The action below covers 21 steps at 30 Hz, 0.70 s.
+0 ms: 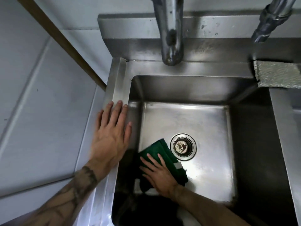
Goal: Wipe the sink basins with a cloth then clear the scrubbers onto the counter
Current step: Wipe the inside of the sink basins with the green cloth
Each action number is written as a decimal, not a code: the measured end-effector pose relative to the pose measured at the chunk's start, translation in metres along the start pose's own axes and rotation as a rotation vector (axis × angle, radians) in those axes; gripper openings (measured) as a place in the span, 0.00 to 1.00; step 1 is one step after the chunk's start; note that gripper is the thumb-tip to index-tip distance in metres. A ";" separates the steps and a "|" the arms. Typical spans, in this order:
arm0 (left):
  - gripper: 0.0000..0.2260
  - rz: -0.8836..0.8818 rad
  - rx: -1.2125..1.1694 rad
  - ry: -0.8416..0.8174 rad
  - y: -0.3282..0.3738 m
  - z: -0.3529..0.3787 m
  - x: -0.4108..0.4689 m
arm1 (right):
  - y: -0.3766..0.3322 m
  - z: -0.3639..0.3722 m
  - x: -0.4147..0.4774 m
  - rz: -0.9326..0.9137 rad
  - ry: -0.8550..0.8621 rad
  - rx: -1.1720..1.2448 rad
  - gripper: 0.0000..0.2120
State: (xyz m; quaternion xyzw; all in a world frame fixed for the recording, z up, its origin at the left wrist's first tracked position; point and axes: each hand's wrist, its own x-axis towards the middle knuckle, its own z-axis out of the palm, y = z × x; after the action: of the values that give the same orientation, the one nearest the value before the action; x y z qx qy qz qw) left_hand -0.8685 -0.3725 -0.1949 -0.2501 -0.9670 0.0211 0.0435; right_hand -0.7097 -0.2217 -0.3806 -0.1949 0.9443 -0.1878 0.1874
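Observation:
A steel sink basin fills the middle of the head view, with a round drain in its floor. A dark green cloth lies on the basin floor just left of the drain. My right hand presses flat on the cloth, fingers spread and pointing toward the back. My left hand rests flat on the sink's left rim, fingers apart, holding nothing. A silvery mesh scrubber sits on the ledge at the back right corner of the basin.
A faucet spout hangs over the back of the basin. A second metal spout hangs at the upper right. A divider wall borders the basin on the right. White tiled wall lies to the left.

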 end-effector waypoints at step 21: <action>0.24 -0.293 -0.522 -0.037 -0.007 -0.012 0.002 | -0.098 -0.145 0.033 0.381 0.310 1.296 0.24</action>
State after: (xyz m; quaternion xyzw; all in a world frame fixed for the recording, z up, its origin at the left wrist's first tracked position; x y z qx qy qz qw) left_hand -0.8725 -0.3777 -0.1818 -0.1103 -0.9662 -0.2301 -0.0371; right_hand -0.7704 -0.2787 -0.2233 0.1546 0.6753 -0.7035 0.1585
